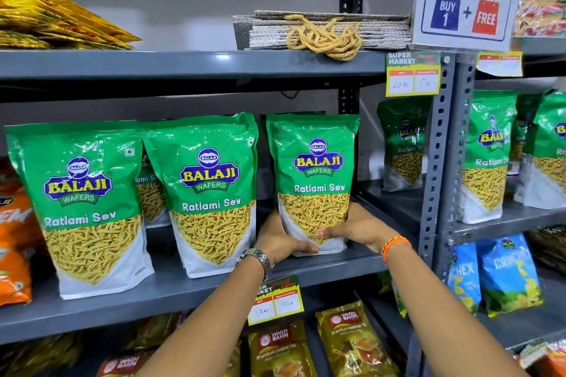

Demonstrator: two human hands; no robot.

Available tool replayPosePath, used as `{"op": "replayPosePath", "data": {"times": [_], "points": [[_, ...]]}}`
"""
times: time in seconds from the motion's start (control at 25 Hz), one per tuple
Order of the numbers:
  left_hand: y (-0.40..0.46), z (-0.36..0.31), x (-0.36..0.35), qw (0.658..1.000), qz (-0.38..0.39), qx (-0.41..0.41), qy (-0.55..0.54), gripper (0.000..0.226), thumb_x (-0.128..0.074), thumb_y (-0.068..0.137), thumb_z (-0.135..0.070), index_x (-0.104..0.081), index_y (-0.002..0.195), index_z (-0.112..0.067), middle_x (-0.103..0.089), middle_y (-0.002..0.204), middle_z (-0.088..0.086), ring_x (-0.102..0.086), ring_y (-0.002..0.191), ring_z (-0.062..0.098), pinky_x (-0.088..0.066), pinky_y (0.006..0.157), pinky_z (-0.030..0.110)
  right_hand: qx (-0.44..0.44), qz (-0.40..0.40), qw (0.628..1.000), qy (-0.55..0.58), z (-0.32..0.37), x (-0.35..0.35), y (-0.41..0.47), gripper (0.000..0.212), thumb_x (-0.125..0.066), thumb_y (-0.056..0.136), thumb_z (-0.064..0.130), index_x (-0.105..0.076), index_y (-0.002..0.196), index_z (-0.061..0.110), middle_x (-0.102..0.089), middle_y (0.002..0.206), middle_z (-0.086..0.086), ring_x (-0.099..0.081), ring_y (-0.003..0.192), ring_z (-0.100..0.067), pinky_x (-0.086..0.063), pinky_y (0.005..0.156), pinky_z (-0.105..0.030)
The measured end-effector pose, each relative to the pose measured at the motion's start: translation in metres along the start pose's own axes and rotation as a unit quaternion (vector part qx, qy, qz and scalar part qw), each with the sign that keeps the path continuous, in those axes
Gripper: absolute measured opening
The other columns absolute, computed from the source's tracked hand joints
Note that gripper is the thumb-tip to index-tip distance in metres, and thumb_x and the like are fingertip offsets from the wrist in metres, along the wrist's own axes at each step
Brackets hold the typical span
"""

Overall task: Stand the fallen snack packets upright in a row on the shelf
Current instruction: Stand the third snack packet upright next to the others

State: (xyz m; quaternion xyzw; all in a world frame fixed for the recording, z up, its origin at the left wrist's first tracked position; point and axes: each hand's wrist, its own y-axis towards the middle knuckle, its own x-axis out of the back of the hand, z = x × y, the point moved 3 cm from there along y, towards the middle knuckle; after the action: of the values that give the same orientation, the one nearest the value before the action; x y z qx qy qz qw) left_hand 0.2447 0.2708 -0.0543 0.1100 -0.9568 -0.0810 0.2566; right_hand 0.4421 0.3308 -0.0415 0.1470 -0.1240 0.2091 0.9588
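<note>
**Seating the third packet upright**

Both hands grip the third packet (315, 180) low at its base: left hand (280, 242) on the left corner, right hand (356, 231) wrapped round the right. It stands on the shelf (330, 263), right of the middle packet (211, 193). My read: press the base flat, square the face to match, then let go slowly. Small gap to the middle packet; open shelf to the right, up to the post (435, 162).

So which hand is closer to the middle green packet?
Left. The left hand grips the held packet on the side facing the middle green packet; the right hand grips its far side, farther away.
</note>
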Motion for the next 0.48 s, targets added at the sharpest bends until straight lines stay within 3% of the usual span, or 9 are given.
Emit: {"op": "replayPosePath", "data": {"times": [0.12,0.2,0.4,0.48], "points": [[0.002,0.005,0.005,0.999,0.033,-0.010,0.000,0.104,-0.095,0.058,-0.025,-0.038,0.145,-0.011,-0.053,0.141,0.003,-0.050,0.126,0.020,-0.043,0.110,0.037,0.016,-0.012,1.000,0.013,-0.007,0.008,-0.006,0.083,-0.096,0.057,0.004,-0.061,0.132,0.012,-0.075,0.124,-0.002,-0.068,0.119,-0.017,-0.053,0.104,-0.035],[0.004,0.007,0.007,0.999,0.042,-0.012,-0.009,0.097,-0.091,0.065,-0.017,-0.039,0.145,-0.010,-0.053,0.143,0.007,-0.051,0.127,0.022,-0.043,0.111,0.039,0.018,-0.017,0.999,0.036,-0.013,0.010,-0.007,0.084,-0.093,0.060,-0.002,-0.058,0.135,0.011,-0.074,0.127,-0.004,-0.067,0.122,-0.019,-0.052,0.107,-0.039],[0.002,0.010,0.007,0.998,0.051,-0.017,-0.023,0.098,-0.089,0.069,-0.012,-0.035,0.149,-0.010,-0.049,0.149,0.006,-0.046,0.134,0.021,-0.039,0.114,0.037,0.021,-0.026,0.999,0.036,-0.018,0.008,-0.007,0.079,-0.090,0.065,-0.002,-0.057,0.135,0.010,-0.073,0.127,-0.008,-0.066,0.123,-0.024,-0.050,0.109,-0.044],[0.004,0.011,0.008,0.998,0.055,-0.014,-0.023,0.100,-0.089,0.069,-0.013,-0.033,0.151,-0.009,-0.047,0.150,0.006,-0.045,0.137,0.022,-0.038,0.115,0.040,0.021,-0.033,0.999,0.014,-0.015,0.009,-0.006,0.079,-0.092,0.064,0.001,-0.057,0.134,0.012,-0.075,0.124,-0.002,-0.068,0.120,-0.018,-0.052,0.106,-0.038]]}}
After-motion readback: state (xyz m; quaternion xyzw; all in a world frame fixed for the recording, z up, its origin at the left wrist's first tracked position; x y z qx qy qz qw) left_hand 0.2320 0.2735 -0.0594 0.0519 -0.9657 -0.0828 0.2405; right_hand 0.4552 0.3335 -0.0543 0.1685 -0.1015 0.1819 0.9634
